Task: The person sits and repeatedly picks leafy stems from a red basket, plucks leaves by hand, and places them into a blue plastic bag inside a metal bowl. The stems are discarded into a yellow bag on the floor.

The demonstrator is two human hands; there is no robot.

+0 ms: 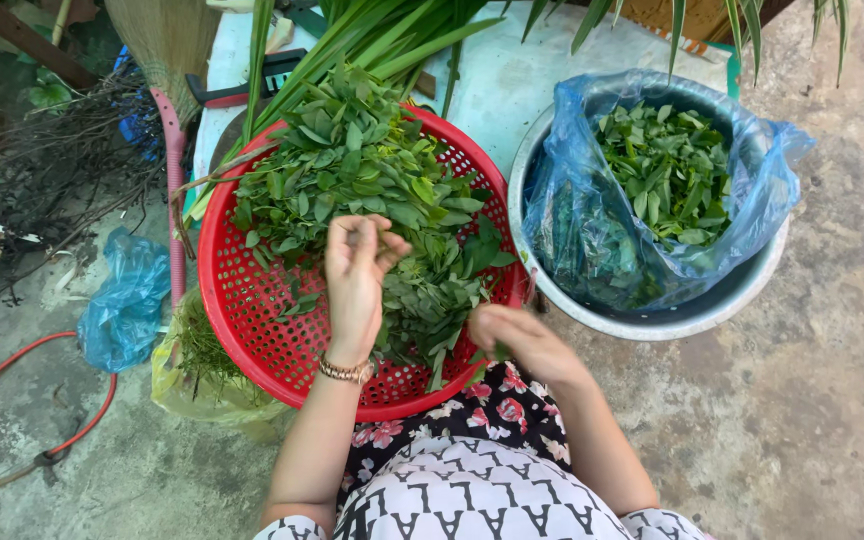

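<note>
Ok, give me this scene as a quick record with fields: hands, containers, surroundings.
left hand: over the leafy greens in the red basket, fingers pinching among leaves
right hand: closed at basket's near rim; contents not visible
metal basin: right of basket, lined with blue bag, holds picked leaves
ground: concrete, crumpled blue bag at left

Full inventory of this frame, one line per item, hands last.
basket: 1, red plastic mesh, centre, on the concrete floor
leafy greens: 1 pile, green, inside the basket
metal basin: 1, silver, right of the basket
plastic bag: 1, blue, lining the basin, holds picked leaves
crumpled bag: 1, blue, on the floor left of the basket
hose: 1, red, far left on the floor
bracelet: 1, gold-coloured, left wrist
left hand: over the greens, fingers pinching a sprig
right hand: at the basket's right rim, closed on stems
</note>
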